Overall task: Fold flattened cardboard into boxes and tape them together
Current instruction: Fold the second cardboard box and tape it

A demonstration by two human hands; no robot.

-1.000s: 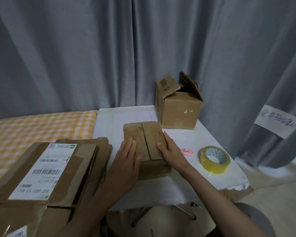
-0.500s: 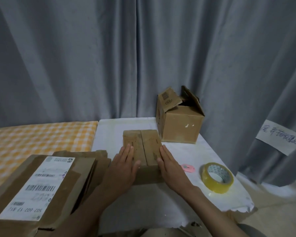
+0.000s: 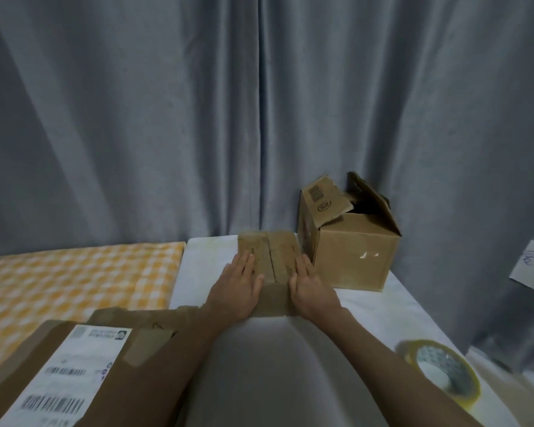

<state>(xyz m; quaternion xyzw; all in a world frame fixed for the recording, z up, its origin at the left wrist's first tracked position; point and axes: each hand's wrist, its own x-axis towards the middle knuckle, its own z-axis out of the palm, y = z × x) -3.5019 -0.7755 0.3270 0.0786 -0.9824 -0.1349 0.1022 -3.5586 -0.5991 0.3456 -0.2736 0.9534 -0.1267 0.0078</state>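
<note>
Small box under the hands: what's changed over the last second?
Both hands slid the small box away across the table, up beside the open box. Left hand and right hand stay flat on its flaps. Open box, tape roll and flattened cardboard stayed put.

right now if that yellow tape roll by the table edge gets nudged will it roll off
Probably not: the tape roll lies flat on its side, so it should slide rather than roll. It looks light, and sits near the table edge, so a hard push could drop it.
</note>
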